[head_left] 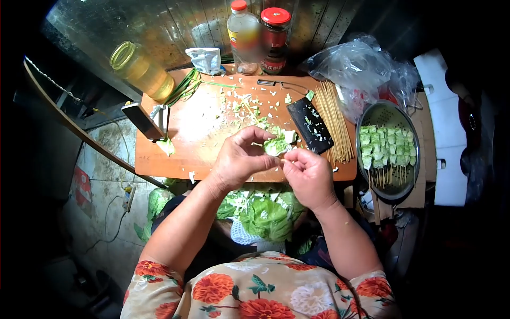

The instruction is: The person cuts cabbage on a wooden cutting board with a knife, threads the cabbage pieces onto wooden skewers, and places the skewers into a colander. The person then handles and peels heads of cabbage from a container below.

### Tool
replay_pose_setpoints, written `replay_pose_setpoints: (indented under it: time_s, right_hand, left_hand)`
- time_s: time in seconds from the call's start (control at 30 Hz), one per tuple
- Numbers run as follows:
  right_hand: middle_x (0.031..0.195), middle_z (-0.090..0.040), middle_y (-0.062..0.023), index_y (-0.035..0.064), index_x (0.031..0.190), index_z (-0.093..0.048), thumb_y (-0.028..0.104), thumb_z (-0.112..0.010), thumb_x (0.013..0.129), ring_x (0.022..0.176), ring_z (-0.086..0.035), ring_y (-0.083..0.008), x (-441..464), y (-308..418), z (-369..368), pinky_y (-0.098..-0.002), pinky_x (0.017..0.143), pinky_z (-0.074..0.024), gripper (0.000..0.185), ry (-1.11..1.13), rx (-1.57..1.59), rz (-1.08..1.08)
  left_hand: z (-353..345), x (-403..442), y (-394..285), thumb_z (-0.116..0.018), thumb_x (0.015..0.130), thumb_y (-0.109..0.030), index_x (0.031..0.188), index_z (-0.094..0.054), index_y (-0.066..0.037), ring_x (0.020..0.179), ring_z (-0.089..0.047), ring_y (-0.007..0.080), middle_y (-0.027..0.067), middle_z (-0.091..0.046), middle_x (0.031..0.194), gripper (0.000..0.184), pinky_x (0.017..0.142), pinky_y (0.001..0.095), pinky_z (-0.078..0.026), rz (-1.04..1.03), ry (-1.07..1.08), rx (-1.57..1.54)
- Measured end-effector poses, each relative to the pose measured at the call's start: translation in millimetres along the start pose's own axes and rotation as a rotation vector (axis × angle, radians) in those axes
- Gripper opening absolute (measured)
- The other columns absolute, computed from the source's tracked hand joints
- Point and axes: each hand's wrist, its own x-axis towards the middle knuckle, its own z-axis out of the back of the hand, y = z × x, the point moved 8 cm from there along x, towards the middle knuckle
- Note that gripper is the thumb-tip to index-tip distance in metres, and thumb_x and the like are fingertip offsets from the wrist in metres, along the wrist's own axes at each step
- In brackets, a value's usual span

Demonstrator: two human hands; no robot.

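Observation:
Above the near edge of the cutting board, my left hand point(240, 158) is closed around folded pieces of cabbage leaf point(277, 145), with thumb and fingers on their left side. My right hand point(309, 176) pinches just below the same leaf pieces, thumb against forefinger. What lies between those fingertips is too small to make out. Chopped leaf scraps are scattered on the board beyond my hands. Under my forearms, on my lap, sits a pile of green cabbage leaves point(266, 219).
On the wooden board point(199, 114) lie a bundle of bamboo skewers point(333, 125), a black slab point(310, 125) and a propped phone point(142, 121). A metal colander point(396, 195) at right holds finished leaf skewers point(388, 144). Jars, a bottle point(245, 48) and plastic bags point(353, 64) stand behind.

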Motion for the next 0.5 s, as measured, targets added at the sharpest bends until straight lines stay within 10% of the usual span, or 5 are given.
replay_pose_setpoints:
  time_s: [0.17, 0.5]
  right_hand:
    - [0.072, -0.068, -0.0049, -0.0026, 0.088, -0.065, 0.01, -0.063, 0.087, 0.065, -0.059, -0.0061, 6.3, 1.5, 9.1, -0.025, 0.061, -0.0478, 0.013, -0.044, 0.167, -0.034]
    - [0.071, -0.067, -0.0106, 0.0011, 0.087, -0.065, 0.015, -0.064, 0.088, 0.061, -0.064, -0.0145, 1.4, 8.1, 40.6, -0.0288, 0.06, -0.0493, 0.014, -0.147, 0.05, 0.002]
  left_hand:
    - [14.7, 19.0, -4.0, -0.064, 0.088, -0.017, 0.111, -0.059, -0.004, 0.098, -0.061, 0.0157, 0.0045, -0.064, 0.099, 0.027, 0.081, 0.0332, -0.053, -0.038, -0.059, -0.025]
    - [95.3, 72.7, 100.5, -0.07, 0.082, -0.023, 0.085, -0.066, 0.0, 0.063, -0.062, 0.016, 0.0098, -0.065, 0.069, 0.024, 0.06, 0.0311, -0.051, 0.243, -0.51, 0.975]
